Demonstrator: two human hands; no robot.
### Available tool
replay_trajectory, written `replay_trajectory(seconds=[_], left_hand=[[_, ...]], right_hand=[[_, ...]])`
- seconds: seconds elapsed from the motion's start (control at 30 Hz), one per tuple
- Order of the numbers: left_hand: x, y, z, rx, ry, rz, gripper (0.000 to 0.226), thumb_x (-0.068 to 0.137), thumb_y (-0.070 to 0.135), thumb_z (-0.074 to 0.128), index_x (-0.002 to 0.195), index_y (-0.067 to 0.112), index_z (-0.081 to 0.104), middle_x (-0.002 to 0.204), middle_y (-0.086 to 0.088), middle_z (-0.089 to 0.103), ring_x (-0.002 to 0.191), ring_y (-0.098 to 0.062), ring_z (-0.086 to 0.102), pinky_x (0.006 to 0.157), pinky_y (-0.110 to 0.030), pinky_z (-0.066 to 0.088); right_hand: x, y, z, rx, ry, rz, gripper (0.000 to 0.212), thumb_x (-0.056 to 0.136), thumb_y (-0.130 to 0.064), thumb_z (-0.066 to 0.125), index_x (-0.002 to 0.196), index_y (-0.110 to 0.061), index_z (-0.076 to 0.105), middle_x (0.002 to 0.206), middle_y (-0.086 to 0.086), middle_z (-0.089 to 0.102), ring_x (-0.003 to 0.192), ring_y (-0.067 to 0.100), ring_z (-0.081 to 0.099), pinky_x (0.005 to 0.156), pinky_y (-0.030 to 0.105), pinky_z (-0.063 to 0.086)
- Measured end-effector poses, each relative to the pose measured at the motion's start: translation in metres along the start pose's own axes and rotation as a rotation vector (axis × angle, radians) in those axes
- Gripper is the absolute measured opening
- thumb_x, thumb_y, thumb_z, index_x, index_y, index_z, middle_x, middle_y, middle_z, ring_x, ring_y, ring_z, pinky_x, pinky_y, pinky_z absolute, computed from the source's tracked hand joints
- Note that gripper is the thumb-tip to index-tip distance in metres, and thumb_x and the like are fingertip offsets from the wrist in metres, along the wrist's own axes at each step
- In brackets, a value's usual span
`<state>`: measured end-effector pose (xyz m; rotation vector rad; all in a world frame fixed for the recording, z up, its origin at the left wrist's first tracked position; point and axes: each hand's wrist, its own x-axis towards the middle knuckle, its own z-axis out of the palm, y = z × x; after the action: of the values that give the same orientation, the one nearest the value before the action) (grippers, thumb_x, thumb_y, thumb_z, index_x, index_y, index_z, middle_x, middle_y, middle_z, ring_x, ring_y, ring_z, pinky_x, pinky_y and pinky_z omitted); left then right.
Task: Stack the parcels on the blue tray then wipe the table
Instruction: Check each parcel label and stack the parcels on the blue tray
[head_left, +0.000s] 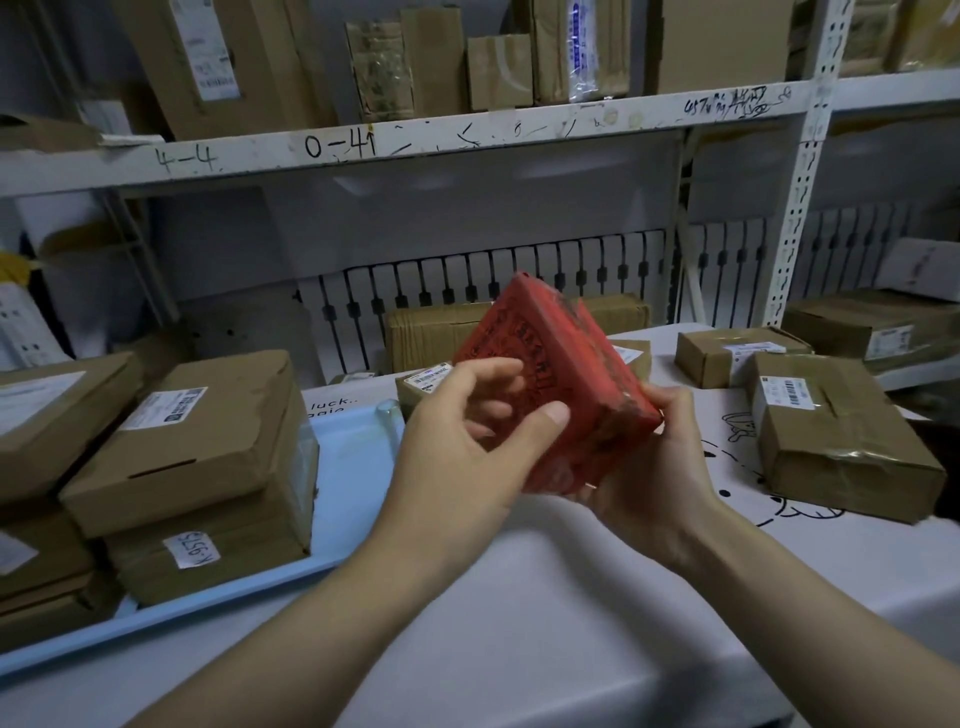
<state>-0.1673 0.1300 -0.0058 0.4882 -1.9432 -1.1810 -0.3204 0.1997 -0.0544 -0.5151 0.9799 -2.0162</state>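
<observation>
Warehouse table (571, 597), both hands, left hand (467, 441), right hand (654, 467), gripping red parcel (561, 374) (tilted)

I see stacked parcels (192, 467) on the tray (353, 467) at left, loose boxes (841, 436) on the surface (571, 597) at right, shelf (467, 130) behind.

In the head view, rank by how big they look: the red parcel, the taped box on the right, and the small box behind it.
1. Taped box
2. Red parcel, close to it, and held nearer the camera, so unsure
3. Small box, farther away
</observation>
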Motion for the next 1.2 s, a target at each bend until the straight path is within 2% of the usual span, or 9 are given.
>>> replay_trajectory(seconds=[0.1,0.2,0.27,0.37,0.53,0.73,0.93,1.03,1.2], left_hand=[[0.0,0.006,0.0,-0.029,-0.016,-0.057,0.062,0.061,0.05,0.078,0.117,0.032,0.061,0.105,0.007,0.066,0.094,-0.012,0.064,0.082,-0.026,0.057],[0.003,0.009,-0.01,-0.112,0.008,-0.114,0.071,0.058,0.047,0.089,0.118,0.029,0.056,0.11,0.007,0.067,0.095,-0.006,0.068,0.074,-0.014,0.056],[0.004,0.01,-0.017,-0.16,0.029,-0.126,0.066,0.063,0.039,0.084,0.12,0.029,0.052,0.111,0.01,0.066,0.091,0.0,0.068,0.068,-0.01,0.053],[0.006,0.014,-0.026,-0.197,0.071,-0.121,0.074,0.06,0.04,0.082,0.124,0.027,0.047,0.11,0.008,0.065,0.084,0.006,0.068,0.06,-0.007,0.05],[0.015,0.024,-0.052,-0.238,0.183,-0.13,0.091,0.053,0.046,0.082,0.131,0.023,0.041,0.104,0.014,0.064,0.081,0.008,0.069,0.059,-0.008,0.051],[0.028,0.013,-0.083,-0.256,0.279,-0.224,0.082,0.056,0.043,0.092,0.123,0.015,0.056,0.106,0.003,0.074,0.094,-0.012,0.073,0.085,-0.037,0.06],[0.029,0.02,-0.124,-0.584,0.286,-0.334,0.026,0.081,0.025,0.074,0.104,0.013,0.072,0.097,-0.007,0.078,0.096,-0.021,0.074,0.089,-0.041,0.058],[0.031,0.025,-0.148,-0.669,0.341,-0.363,0.021,0.082,0.024,0.073,0.101,0.017,0.071,0.098,-0.007,0.078,0.099,-0.025,0.072,0.094,-0.048,0.055],[0.032,0.022,-0.187,-0.715,0.427,-0.422,0.029,0.081,0.025,0.073,0.108,0.016,0.069,0.098,-0.012,0.078,0.099,-0.03,0.071,0.091,-0.055,0.054]], right_hand=[[-0.001,0.0,0.011,-0.127,0.051,-0.096,0.064,0.087,-0.059,0.044,0.126,-0.013,0.067,0.117,0.018,0.071,0.103,0.03,0.065,0.085,0.046,0.055],[-0.001,-0.002,0.017,-0.272,0.041,-0.204,0.066,0.088,-0.071,0.042,0.121,-0.022,0.071,0.12,0.01,0.072,0.112,0.029,0.065,0.098,0.047,0.05],[-0.001,-0.006,0.024,-0.307,0.039,-0.241,0.054,0.099,-0.058,0.036,0.118,-0.024,0.073,0.116,0.006,0.074,0.112,0.026,0.065,0.096,0.042,0.05],[0.004,-0.01,0.038,-0.35,0.019,-0.29,0.029,0.097,-0.023,0.056,0.122,-0.023,0.07,0.116,0.003,0.075,0.107,0.022,0.069,0.085,0.032,0.053],[0.012,-0.01,0.069,-0.324,-0.078,-0.372,0.049,0.071,-0.016,0.082,0.117,-0.024,0.064,0.109,-0.002,0.077,0.1,0.02,0.074,0.083,0.034,0.058],[0.013,-0.005,0.103,-0.32,-0.11,-0.368,0.046,0.082,-0.01,0.074,0.125,-0.022,0.061,0.117,0.001,0.073,0.102,0.017,0.072,0.093,0.037,0.056],[0.021,0.0,0.136,-0.347,-0.147,-0.305,0.033,0.101,-0.027,0.052,0.132,-0.021,0.06,0.12,0.001,0.073,0.115,0.016,0.066,0.098,0.038,0.051],[0.028,0.005,0.166,-0.313,-0.256,-0.238,0.03,0.105,-0.029,0.042,0.114,-0.019,0.069,0.11,0.001,0.077,0.102,0.014,0.071,0.093,0.035,0.053],[0.05,0.026,0.217,-0.405,-0.353,-0.123,0.045,0.106,-0.038,0.036,0.127,-0.011,0.066,0.125,0.012,0.07,0.118,0.028,0.063,0.106,0.042,0.045]])
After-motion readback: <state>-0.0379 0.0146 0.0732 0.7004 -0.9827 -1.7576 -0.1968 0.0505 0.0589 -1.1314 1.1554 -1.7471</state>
